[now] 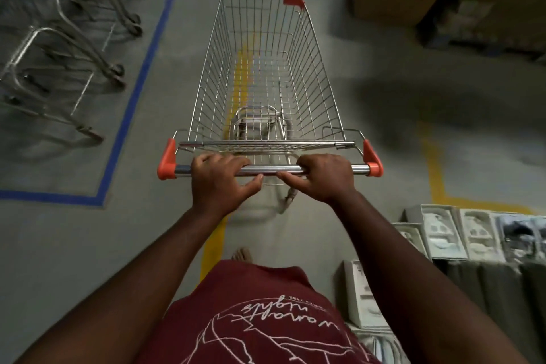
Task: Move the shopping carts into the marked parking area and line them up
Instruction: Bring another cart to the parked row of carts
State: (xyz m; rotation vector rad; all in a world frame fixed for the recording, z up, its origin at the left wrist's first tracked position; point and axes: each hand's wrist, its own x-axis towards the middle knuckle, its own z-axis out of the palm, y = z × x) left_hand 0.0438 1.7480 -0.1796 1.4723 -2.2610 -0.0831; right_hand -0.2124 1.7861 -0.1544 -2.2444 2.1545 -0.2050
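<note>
Both my hands grip the cart's handle.
The wire cart (267, 74), orange-capped, is empty; left hand (217, 179), right hand (323, 177); blurred carts (68, 47), perhaps nested, inside the blue line (147, 59).

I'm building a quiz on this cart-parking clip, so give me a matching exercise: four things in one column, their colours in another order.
Things:
1. floor tape outlining the parking area
2. handle end caps
3. painted floor line under the shopping cart
4. person's T-shirt

Colours:
A. maroon
B. yellow
C. blue
D. orange-red

Pairs: 1-C, 2-D, 3-B, 4-A
</note>
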